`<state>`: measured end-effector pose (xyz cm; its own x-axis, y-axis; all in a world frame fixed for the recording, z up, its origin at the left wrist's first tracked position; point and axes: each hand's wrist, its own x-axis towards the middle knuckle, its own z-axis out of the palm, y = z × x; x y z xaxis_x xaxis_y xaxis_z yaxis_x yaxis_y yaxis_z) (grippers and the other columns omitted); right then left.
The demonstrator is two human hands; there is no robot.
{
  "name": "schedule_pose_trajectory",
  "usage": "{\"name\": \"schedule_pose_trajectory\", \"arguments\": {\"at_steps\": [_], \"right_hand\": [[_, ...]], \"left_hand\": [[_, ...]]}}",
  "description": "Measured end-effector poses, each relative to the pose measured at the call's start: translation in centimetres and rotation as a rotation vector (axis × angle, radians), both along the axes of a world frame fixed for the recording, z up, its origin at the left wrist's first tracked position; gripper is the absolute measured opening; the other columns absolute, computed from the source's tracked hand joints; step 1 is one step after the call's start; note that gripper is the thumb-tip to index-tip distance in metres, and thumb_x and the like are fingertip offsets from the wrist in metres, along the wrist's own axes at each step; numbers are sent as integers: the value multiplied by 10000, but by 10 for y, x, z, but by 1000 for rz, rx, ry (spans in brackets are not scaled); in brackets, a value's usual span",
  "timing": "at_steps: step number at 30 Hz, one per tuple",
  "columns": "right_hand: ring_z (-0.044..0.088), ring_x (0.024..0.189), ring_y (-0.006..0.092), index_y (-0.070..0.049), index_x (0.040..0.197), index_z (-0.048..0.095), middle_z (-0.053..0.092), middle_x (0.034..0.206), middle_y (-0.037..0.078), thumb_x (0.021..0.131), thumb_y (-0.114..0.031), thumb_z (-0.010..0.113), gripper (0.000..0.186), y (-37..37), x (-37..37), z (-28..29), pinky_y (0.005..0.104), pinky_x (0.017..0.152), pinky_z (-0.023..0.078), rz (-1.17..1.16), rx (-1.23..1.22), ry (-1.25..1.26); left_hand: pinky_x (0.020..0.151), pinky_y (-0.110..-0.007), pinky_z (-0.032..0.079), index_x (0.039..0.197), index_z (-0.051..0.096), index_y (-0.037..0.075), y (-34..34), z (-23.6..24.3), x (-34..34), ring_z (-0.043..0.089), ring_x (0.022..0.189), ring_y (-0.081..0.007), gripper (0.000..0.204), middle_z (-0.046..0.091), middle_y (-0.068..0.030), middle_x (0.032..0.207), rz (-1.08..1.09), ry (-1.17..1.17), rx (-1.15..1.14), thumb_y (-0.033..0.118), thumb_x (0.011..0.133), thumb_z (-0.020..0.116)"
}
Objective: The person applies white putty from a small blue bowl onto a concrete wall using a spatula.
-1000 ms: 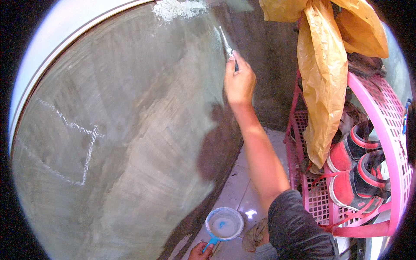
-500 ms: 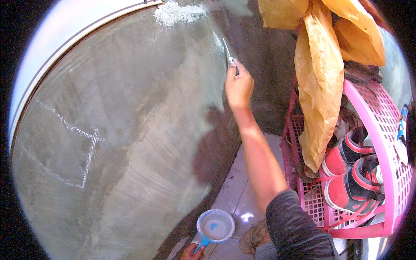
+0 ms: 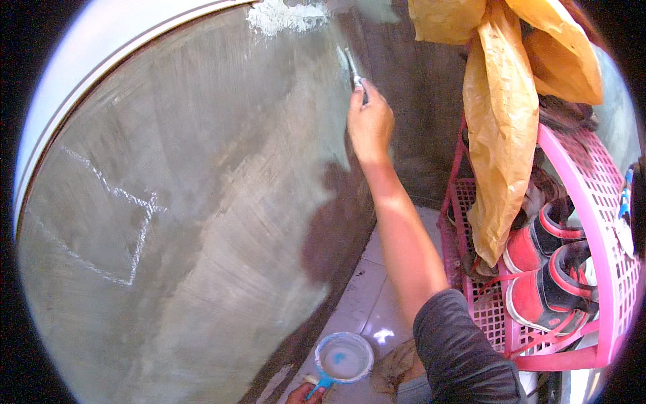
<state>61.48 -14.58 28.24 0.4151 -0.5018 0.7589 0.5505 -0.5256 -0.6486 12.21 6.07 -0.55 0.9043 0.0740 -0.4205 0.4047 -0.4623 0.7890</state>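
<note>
1. From where I sit, the relation I would steer by is the slim tool (image 3: 352,69) against the grey wall (image 3: 222,236): it juts from the top of the right hand (image 3: 372,124), its long axis running up and leaning slightly left, roughly carrying on the line of the forearm

2. I read that right hand as narrow, thumb and fingers pinched round the tool's near end; whether the far end is a brush or a blade I cannot tell, nor whether its tip touches the wall

3. A pale streak (image 3: 342,60) on the wall lies just beyond the right hand, beside the tool's left edge, so the right is much the nearer hand to it

4. My left hand (image 3: 306,394) is well below the right and off to its left, closed on the blue handle (image 3: 321,384) of a round pan (image 3: 344,334); the bowl sits just up and right of that hand, mouth up, with pale stuff and a blue spot inside

5. Up and left of the right hand I see a rough white patch (image 3: 286,18) on the wall; off to that hand's right hang a yellow-brown bag (image 3: 501,135) and, beyond it, a pink rack (image 3: 607,289) holding red-and-black shoes (image 3: 531,299); I would keep the right elbow off that side
</note>
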Motion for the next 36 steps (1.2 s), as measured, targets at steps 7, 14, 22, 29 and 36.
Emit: {"name": "schedule_pose_trajectory", "arguments": {"at_steps": [7,14,22,29,36], "right_hand": [[681,714,332,-53,1108,682,683,823,222,920,-264,557,309,12,-55,-18,400,686,520,134,-6,-13],[671,889,394,-18,1127,656,685,951,246,944,-309,537,364,-35,-28,-22,438,787,516,116,91,-4],[659,978,368,-34,1172,652,677,1040,237,937,-332,548,394,-27,37,-36,396,858,498,181,73,63],[663,722,369,-76,1137,685,662,759,219,917,-350,551,376,0,-26,-28,426,698,508,165,-10,144],[664,842,412,-13,1100,672,681,895,248,929,-287,537,350,-23,-1,-28,448,753,516,125,136,84]], "left_hand": [[489,-330,448,1198,576,50,5,-37,1,535,494,-159,434,604,-68,679,-124,-512,283,380,918,605],[475,-295,433,1150,600,74,14,-5,2,530,487,-123,427,588,-24,632,-56,-158,62,438,927,590],[442,-266,398,1059,620,96,2,36,-3,485,459,-86,318,560,5,610,59,20,109,390,938,607],[414,-242,374,1269,565,115,6,1,-1,466,434,-73,411,559,12,615,59,-78,15,349,936,621],[407,-242,374,1290,544,108,11,-2,-3,450,419,-69,409,551,17,617,44,-58,18,311,942,615]]}}
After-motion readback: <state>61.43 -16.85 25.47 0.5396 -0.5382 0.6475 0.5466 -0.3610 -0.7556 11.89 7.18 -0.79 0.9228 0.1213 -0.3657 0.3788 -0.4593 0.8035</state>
